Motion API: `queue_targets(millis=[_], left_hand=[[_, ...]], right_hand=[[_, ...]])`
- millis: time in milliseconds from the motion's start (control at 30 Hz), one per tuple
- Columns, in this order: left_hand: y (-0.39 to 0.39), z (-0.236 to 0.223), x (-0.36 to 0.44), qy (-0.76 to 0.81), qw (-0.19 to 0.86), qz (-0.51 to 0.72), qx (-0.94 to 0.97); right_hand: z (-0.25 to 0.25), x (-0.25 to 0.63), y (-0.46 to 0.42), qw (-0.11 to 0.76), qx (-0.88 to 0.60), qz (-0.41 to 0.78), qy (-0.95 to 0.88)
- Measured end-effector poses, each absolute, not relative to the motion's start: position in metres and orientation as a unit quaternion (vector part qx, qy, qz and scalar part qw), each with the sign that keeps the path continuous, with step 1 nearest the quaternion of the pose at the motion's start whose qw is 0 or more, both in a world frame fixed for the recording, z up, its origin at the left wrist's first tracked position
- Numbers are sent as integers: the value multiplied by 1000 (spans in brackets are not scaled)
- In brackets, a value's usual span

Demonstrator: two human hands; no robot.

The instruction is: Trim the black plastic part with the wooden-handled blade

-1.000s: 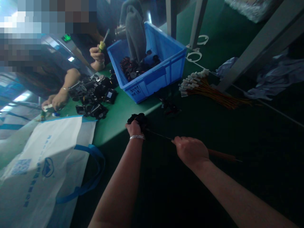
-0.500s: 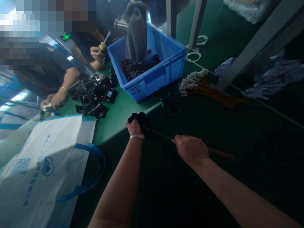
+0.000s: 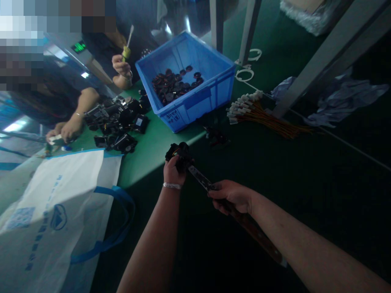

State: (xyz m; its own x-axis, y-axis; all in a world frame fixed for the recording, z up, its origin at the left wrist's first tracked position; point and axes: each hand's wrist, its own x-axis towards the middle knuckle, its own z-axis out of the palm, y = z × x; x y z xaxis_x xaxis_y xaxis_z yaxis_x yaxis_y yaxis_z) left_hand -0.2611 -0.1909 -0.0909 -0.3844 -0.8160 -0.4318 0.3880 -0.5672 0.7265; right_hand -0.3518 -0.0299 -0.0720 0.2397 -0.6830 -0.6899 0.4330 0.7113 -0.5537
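Your left grip had the black part pinched mid-frame; looked light and stiff, so its chunky body seemed safest to hold. Your right grip was closed round the rigid bladed tool, near its handle.

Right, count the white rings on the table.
2: one white ring by the right-hand corner of the blue bin, the other farther off, beside the metal post. The post may hide more.

This looks like a workshop or assembly floor: a green worktop bears a blue bin of small parts at twelve o'clock, black mechanisms at eleven, and bundled wires at one.
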Motion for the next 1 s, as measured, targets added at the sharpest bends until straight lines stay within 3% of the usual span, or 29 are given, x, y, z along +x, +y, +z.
queue_targets(millis=[467, 1000], left_hand=[[-165, -104, -259, -288, 324, -808, 399], [-160, -113, -264, -296, 376, -767, 428]], right_hand=[[-89, -332, -61, 730, -65, -431, 526], [-97, -330, -73, 608, -127, -325, 714]])
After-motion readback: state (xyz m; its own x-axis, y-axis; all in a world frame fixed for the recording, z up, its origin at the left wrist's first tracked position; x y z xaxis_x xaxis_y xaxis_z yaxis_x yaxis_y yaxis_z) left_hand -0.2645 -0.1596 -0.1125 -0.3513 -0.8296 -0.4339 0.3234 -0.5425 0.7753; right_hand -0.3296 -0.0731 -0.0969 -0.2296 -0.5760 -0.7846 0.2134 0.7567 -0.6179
